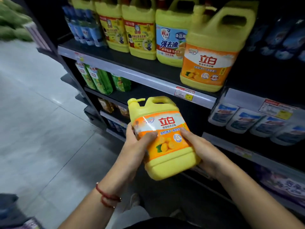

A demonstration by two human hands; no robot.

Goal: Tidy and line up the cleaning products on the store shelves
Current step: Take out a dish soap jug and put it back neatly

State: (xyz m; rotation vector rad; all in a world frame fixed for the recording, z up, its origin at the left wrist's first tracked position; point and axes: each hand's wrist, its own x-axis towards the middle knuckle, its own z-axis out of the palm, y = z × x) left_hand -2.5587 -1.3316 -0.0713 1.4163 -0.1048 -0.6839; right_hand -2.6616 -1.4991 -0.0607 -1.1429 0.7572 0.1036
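A person holds a yellow detergent jug [165,138] with an orange label in both hands, in front of the dark store shelves and below the upper shelf [138,76] with its pale price rail. The jug is tilted, its pump cap and handle pointing up and away toward the shelf, its base toward the person. The left hand [137,142] grips the jug's left side, thumb laid across the front of the label and fingers curled round behind; a red cord bracelet [107,196] sits on that wrist. The right hand [203,151] grips the jug's right side and lower edge, thumb pressed on the label, fingers wrapped underneath out of sight. Above and to the right of the held jug, a matching orange-label jug [209,52] stands upright at the front edge of the upper shelf. To the left of that one, further back on the same shelf, stand a yellow jug with a blue-and-white label [171,38] and two yellow jugs with red-and-yellow labels [128,30], then a cluster of blue bottles [84,28] at the far left. A price tag [184,93] hangs on the rail just above the held jug. Left of the held jug and one shelf down from the upper shelf are green refill pouches [97,78]. To the right of the held jug sits a row of white tubs [244,119] with blue labels, blurred. The grey tiled floor [36,121] spreads to the left of the shelves.
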